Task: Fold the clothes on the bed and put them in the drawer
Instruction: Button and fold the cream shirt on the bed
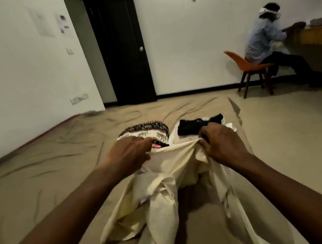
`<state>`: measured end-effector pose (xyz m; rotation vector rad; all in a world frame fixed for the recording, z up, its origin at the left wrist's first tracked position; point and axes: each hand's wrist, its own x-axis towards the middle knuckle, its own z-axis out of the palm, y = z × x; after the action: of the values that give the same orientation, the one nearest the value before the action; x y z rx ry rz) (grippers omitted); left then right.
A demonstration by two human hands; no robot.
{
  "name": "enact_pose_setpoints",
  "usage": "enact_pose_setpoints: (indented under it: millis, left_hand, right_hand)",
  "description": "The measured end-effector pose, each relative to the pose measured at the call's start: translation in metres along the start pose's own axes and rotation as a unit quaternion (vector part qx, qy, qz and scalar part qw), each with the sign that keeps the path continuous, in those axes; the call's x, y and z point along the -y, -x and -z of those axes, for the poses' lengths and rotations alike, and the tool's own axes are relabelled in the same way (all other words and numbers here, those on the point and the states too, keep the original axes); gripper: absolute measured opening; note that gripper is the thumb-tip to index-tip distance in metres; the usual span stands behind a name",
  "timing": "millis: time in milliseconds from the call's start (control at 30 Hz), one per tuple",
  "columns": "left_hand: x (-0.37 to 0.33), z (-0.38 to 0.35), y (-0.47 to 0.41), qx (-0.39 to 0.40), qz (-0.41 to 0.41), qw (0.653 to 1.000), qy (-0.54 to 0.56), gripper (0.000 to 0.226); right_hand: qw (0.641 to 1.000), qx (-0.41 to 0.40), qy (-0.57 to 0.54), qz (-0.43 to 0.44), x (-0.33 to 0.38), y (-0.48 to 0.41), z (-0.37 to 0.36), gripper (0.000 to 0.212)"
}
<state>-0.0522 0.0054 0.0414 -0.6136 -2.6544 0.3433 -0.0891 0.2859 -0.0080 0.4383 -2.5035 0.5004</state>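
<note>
My left hand and right hand are held apart, each bunched tight on the upper edge of a cream garment, which stretches taut between them. The cloth hangs lengthwise toward me, its lower end trailing onto the bed. Beyond my knuckles lie a folded patterned piece and a black one, side by side.

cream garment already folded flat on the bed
No, the left hand and right hand grip the cream garment by its top edge, unfolded and crumpled.
</note>
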Motion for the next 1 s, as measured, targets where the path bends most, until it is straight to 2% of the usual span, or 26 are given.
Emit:
enact_pose_setpoints:
  millis: [167,233,300,333,367,433,467,500,567,600,633,700,767,800,900,933,967,1000]
  left_hand:
    - [0.024,0.100,-0.038,-0.048,0.185,0.982,-0.005,0.024]
    - [0.022,0.137,-0.051,-0.058,0.251,0.963,0.076,0.023]
    - [0.017,0.166,-0.058,-0.043,0.283,0.933,0.217,0.016]
    - [0.014,0.180,-0.060,-0.028,0.281,0.917,0.282,0.015]
    - [0.010,0.188,-0.060,-0.005,0.271,0.905,0.328,0.016]
    - [0.003,0.213,-0.063,0.046,0.224,0.899,0.373,0.019]
    - [-0.002,0.226,-0.063,0.069,0.194,0.898,0.388,0.020]
    - [-0.005,0.242,-0.062,0.089,0.162,0.891,0.414,0.020]
    - [-0.010,0.273,-0.060,0.095,0.098,0.862,0.488,0.018]
    - [-0.012,0.285,-0.059,0.084,0.074,0.850,0.515,0.016]
    - [-0.016,0.290,-0.058,0.078,0.068,0.851,0.514,0.013]
    - [-0.023,0.289,-0.060,0.117,0.081,0.907,0.396,0.013]
    - [-0.027,0.277,-0.060,0.158,0.129,0.939,0.276,0.017]
    - [-0.023,0.272,-0.060,0.133,0.148,0.941,0.272,0.018]
    - [0.001,0.265,-0.048,-0.056,0.202,0.909,0.360,0.019]
    - [0.010,0.260,-0.044,-0.074,0.216,0.908,0.351,0.018]
    - [0.014,0.257,-0.039,-0.041,0.229,0.917,0.325,0.018]
    - [0.014,0.246,-0.031,0.029,0.243,0.921,0.302,0.019]
  right_hand:
    - [0.985,-0.149,0.089,0.010,0.026,-0.066,0.093,0.010]
    - [0.982,-0.174,0.065,-0.034,0.035,-0.085,0.132,0.012]
    - [0.969,-0.193,-0.041,-0.151,0.039,-0.100,0.173,0.017]
    - [0.944,-0.195,-0.146,-0.221,0.038,-0.106,0.193,0.017]
    - [0.899,-0.185,-0.282,-0.279,0.038,-0.109,0.207,0.017]
    - [0.773,-0.194,-0.507,-0.328,0.037,-0.116,0.229,0.016]
    - [0.730,-0.235,-0.547,-0.335,0.037,-0.117,0.235,0.016]
    - [0.721,-0.297,-0.523,-0.344,0.038,-0.118,0.243,0.014]
    - [0.732,-0.428,-0.412,-0.333,0.040,-0.118,0.258,0.015]
    - [0.734,-0.483,-0.371,-0.300,0.042,-0.119,0.270,0.019]
    - [0.735,-0.528,-0.338,-0.259,0.045,-0.119,0.280,0.020]
    - [0.750,-0.578,-0.265,-0.183,0.046,-0.125,0.298,0.021]
    - [0.787,-0.566,-0.202,-0.141,0.047,-0.136,0.301,0.022]
    - [0.798,-0.557,-0.191,-0.129,0.048,-0.141,0.300,0.022]
    - [0.797,-0.567,-0.177,-0.114,0.045,-0.146,0.290,0.022]
    - [0.794,-0.569,-0.176,-0.121,0.041,-0.146,0.281,0.021]
    - [0.796,-0.563,-0.180,-0.133,0.038,-0.145,0.275,0.021]
    - [0.802,-0.547,-0.187,-0.149,0.033,-0.144,0.264,0.021]
